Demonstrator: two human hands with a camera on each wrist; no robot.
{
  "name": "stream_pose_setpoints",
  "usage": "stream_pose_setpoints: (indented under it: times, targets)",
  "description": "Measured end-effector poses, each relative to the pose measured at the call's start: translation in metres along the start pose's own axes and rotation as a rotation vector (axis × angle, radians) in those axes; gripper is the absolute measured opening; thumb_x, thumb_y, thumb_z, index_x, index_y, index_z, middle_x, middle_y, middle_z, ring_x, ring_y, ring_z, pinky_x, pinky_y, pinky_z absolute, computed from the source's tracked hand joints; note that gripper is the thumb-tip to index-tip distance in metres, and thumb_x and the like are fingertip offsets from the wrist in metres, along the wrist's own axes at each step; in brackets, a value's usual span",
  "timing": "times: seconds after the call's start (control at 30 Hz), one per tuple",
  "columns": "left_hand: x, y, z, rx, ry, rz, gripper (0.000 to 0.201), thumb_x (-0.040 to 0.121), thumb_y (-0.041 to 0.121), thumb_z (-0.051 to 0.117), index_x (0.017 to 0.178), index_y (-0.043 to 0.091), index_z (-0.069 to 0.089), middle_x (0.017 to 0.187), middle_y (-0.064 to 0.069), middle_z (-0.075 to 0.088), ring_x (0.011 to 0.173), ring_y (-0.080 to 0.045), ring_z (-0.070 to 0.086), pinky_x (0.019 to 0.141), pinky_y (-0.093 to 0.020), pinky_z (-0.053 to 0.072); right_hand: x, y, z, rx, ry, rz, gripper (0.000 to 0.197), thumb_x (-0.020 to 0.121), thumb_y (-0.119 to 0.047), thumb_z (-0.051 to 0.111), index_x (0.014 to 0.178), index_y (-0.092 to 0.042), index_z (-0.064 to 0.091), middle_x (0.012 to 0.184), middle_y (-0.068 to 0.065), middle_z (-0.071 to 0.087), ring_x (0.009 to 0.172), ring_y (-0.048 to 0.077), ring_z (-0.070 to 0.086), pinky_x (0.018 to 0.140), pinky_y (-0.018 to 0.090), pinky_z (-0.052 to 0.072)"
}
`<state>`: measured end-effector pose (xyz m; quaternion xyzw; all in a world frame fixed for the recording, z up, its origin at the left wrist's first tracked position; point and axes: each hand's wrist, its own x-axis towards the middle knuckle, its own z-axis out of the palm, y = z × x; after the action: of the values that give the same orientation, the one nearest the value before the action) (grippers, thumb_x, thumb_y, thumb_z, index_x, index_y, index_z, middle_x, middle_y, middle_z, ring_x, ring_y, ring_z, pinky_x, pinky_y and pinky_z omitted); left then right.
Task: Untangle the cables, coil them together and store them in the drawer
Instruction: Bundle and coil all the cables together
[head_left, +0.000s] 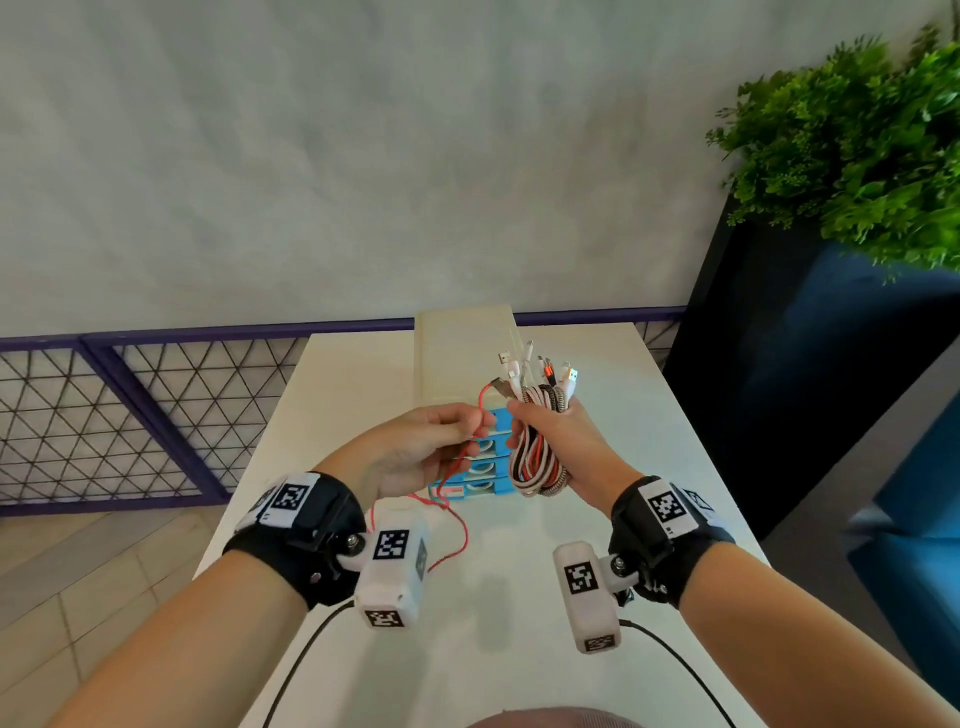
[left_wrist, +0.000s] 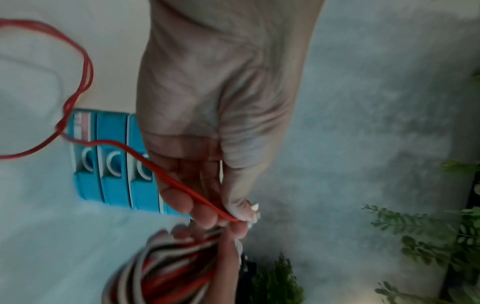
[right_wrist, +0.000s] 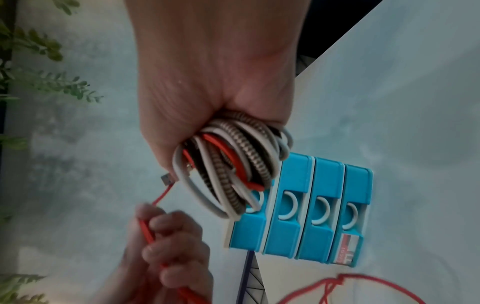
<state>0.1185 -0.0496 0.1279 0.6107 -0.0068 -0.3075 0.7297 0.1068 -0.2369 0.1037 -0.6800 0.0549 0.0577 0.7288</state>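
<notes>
My right hand (head_left: 550, 431) grips a coiled bundle of white, red and braided cables (head_left: 537, 462) above the table, their plugs (head_left: 540, 366) sticking up. The bundle (right_wrist: 233, 162) fills the fist in the right wrist view. A thin red cable (head_left: 452, 499) runs from the bundle through my left hand (head_left: 441, 441), which pinches it (left_wrist: 207, 202) between thumb and fingers. Its loose length loops down toward the table (head_left: 457, 551). Behind the hands stands a small drawer unit (head_left: 462, 364) with several blue drawers (right_wrist: 322, 207), all closed.
The white table (head_left: 597, 519) is narrow, with a purple mesh fence (head_left: 156, 415) at the left and back. A dark planter with a green plant (head_left: 857, 145) stands at the right. Black wrist-camera leads (head_left: 296, 670) hang near the front edge.
</notes>
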Motion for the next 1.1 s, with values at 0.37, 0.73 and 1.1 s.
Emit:
stream_pose_setpoints:
  times: [0.37, 0.73, 1.1]
  targets:
    - [0.005, -0.002, 0.036, 0.293, -0.049, -0.116, 0.01, 0.082, 0.019, 0.07, 0.08, 0.009, 0.069, 0.065, 0.0, 0.06, 0.05, -0.004, 0.052, 0.043, -0.015, 0.038, -0.009, 0.002, 0.011, 0.124, -0.132, -0.052, 0.062, 0.077, -0.057, 0.069, 0.111, -0.005, 0.063, 0.092, 0.017, 0.071, 0.07, 0.026, 0.071, 0.068, 0.036, 0.058]
    - [0.004, -0.003, 0.033, 0.437, 0.02, -0.128, 0.044, 0.046, 0.039, 0.089, 0.078, 0.013, 0.073, 0.069, -0.008, 0.062, 0.057, -0.013, 0.047, 0.052, -0.024, 0.032, -0.007, -0.002, 0.006, 0.124, -0.35, 0.078, 0.054, 0.078, -0.016, 0.079, 0.121, 0.002, 0.051, 0.094, 0.024, 0.067, 0.063, 0.029, 0.065, 0.059, 0.035, 0.056]
    - [-0.005, 0.016, 0.011, 0.414, 0.212, 0.153, 0.023, 0.1, 0.017, 0.042, 0.093, 0.012, 0.063, 0.073, 0.003, 0.055, 0.045, -0.003, 0.04, 0.044, -0.015, 0.032, 0.002, -0.002, -0.013, 0.026, -0.044, 0.029, 0.016, 0.09, -0.02, 0.065, 0.102, -0.015, 0.055, 0.084, 0.009, 0.067, 0.079, 0.019, 0.07, 0.08, 0.04, 0.059]
